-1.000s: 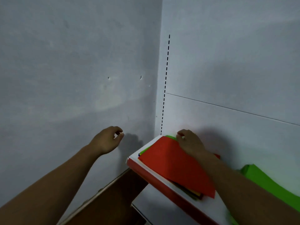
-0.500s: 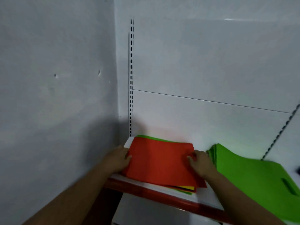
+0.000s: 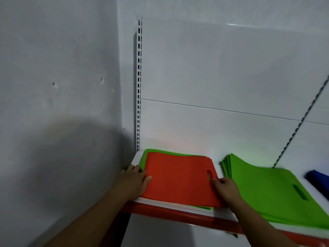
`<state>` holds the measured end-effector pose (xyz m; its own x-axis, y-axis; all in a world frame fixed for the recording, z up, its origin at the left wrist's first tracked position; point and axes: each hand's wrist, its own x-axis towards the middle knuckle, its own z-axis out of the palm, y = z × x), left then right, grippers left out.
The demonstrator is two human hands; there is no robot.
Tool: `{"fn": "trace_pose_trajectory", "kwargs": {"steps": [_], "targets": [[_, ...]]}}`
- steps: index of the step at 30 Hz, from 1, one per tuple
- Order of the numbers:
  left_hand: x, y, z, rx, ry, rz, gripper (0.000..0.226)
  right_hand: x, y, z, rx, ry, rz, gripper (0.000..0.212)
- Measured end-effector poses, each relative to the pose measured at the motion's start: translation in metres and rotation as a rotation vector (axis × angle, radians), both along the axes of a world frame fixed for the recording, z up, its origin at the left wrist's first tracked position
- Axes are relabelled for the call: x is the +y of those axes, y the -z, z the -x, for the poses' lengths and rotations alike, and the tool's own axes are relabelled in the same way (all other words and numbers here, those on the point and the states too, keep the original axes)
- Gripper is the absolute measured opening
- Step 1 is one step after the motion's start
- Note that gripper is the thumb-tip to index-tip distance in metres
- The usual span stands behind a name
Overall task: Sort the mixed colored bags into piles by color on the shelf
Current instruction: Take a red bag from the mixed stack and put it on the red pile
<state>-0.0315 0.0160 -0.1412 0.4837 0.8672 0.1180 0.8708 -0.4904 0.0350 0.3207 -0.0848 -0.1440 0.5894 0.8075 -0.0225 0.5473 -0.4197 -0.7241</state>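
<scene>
The job is at the step of taking the top bag off the mixed stack (image 3: 143,159), which sits at the left end of the shelf (image 3: 178,213), right in the corner by the wall. On top of that stack lies a red bag (image 3: 178,180), flat, with its handle hole (image 3: 209,174) on the right side. Green and a bit of yellow peek out from under it, so there are more bags below to sort. The left hand (image 3: 132,181) is on the left edge of the stack, with its thumb on top of the red bag and its fingers at the edge. I cannot tell if it grips the bag or only rests there. The right hand (image 3: 226,188) is at the right edge of the red bag, just below the handle hole, with its fingers curled, and it looks to be pinching that edge. Just beside the stack, to the right, is a green pile (image 3: 267,189) that is already made. Further right is a blue bag (image 3: 318,179), only partly in view. I see no red pile yet. I think the next move is to lift only the red bag, not the ones under it, and lay it in its own spot on the shelf. The bags look thin and floppy, so two could stick and come up together.
</scene>
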Motion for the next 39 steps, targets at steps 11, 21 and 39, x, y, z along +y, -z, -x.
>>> {"fn": "trace_pose_trajectory", "kwargs": {"steps": [11, 21, 39], "targets": [[-0.004, -0.018, -0.037, -0.782, -0.19, 0.443, 0.038, -0.012, -0.01, -0.008, 0.242, -0.012, -0.219, 0.003], [-0.011, -0.02, -0.05, -1.285, -0.398, 0.72, 0.039, -0.027, -0.011, -0.005, 0.178, -0.13, -0.277, 0.009], [-0.022, -0.049, -0.08, -1.134, -0.03, 0.453, 0.028, -0.063, -0.056, -0.022, 0.04, -0.049, -0.444, 0.015]]}}
